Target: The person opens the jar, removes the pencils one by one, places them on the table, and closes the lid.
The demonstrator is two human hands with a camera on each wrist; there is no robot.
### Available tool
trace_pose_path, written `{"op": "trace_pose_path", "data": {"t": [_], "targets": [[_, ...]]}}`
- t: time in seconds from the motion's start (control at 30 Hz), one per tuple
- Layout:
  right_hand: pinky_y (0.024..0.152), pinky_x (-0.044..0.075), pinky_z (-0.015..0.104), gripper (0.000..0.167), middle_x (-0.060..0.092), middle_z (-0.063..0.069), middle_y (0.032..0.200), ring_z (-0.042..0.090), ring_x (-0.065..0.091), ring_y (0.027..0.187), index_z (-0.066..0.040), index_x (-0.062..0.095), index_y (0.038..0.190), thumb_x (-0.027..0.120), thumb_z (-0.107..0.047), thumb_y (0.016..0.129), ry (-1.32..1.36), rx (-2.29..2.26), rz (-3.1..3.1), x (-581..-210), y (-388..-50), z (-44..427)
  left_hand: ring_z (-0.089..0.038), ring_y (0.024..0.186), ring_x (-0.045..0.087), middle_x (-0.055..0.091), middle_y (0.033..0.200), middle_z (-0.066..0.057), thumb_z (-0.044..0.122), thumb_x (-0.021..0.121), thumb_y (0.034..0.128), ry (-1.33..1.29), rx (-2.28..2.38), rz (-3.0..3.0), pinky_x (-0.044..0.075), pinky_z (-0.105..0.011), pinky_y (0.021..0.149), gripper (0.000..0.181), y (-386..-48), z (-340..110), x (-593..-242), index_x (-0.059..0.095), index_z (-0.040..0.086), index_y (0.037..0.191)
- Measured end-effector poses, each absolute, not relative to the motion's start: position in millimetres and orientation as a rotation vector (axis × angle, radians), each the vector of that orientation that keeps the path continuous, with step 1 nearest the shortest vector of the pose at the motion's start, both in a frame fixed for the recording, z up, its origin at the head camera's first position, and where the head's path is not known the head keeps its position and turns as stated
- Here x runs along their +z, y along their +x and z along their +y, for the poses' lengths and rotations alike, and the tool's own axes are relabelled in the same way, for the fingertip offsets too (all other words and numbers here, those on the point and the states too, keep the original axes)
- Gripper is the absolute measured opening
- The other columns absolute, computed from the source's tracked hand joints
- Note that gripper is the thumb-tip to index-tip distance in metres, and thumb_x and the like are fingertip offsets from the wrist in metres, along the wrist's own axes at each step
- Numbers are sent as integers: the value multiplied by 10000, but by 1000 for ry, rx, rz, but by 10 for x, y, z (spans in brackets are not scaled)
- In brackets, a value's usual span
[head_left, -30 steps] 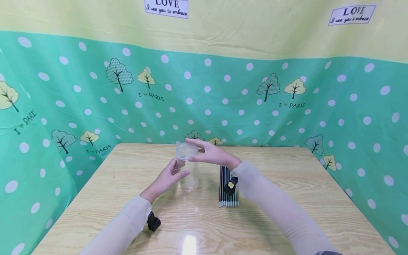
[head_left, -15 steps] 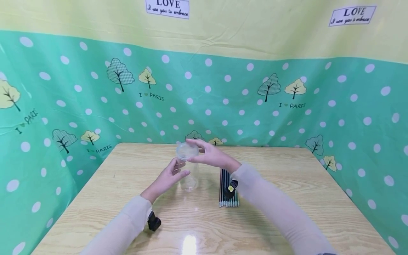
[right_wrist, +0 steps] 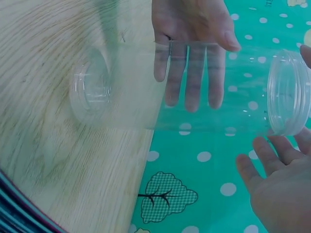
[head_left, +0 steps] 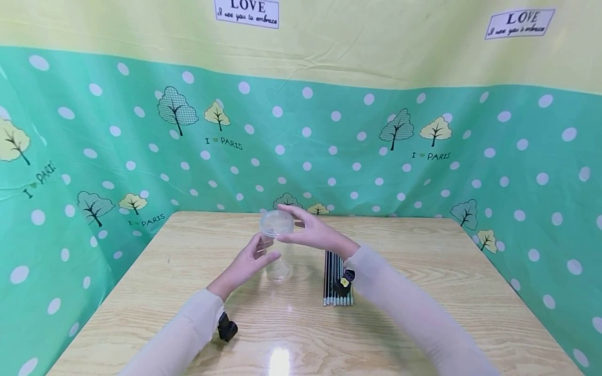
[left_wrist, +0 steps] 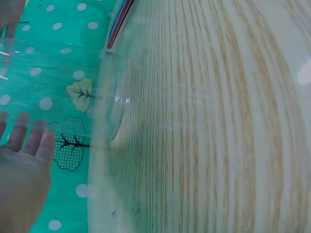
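A tall clear plastic jar [head_left: 284, 261] stands upright on the table, topped by a clear round lid [head_left: 275, 223]. My left hand [head_left: 245, 265] holds the jar's side, its thumb in front and its fingers passing behind; these fingers [right_wrist: 194, 82] show through the wall in the right wrist view. At the top, my right hand [head_left: 317, 230] grips the lid's rim between thumb and fingers. The jar [left_wrist: 73, 73] looks see-through in the left wrist view, with no contents visible. Whether the lid is loose or tight cannot be told.
Several dark striped pencils [head_left: 331, 284] lie side by side right of the jar, eraser ends toward me, partly under the right wrist's camera [head_left: 344, 284]. The wooden table [head_left: 197, 245] ends at a green dotted curtain [head_left: 329, 156] behind and at both sides.
My right hand has turned slightly at the lid, its wrist shifting a little right and down. The left hand and jar stay in place.
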State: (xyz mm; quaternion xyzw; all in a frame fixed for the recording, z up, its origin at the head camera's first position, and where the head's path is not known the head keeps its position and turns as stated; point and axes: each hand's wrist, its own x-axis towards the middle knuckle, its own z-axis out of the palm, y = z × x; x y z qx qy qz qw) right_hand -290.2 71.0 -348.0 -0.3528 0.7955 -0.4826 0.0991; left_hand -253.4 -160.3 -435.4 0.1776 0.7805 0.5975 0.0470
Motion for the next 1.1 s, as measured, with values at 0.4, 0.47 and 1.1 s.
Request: {"op": "trace_pose_path", "data": {"t": [0.4,0.47,1.1], "targets": [[1162,311,467,715,364,-79,1562,168,344,1428,-257,347,1556,697,-389,948,-978,-1384,2438,-3623,-2858,1014,-351,1451,308,338,1564,-178,363,687,964,509,1827,2385,247,-528,1184,730,-2518,-1616,-4356,276,205,1547],[1165,305,475,701,365,-44,1569,200,342,1435,-223,349,1558,685,-364,960,-972,-1381,2449,-3655,-2839,1078,-340,1450,314,342,1563,-171,379,694,956,500,1829,2388,252,-517,1185,736,-2511,-1618,-4354,282,207,1542],[1154,280,578,669,365,115,1573,355,341,1428,-100,342,1555,636,-332,1000,-806,-1333,2581,-4117,-2699,1727,-343,1439,334,375,1533,-171,323,702,959,512,1831,2416,278,-490,1180,685,-2489,-1698,-4381,330,169,1512]]}}
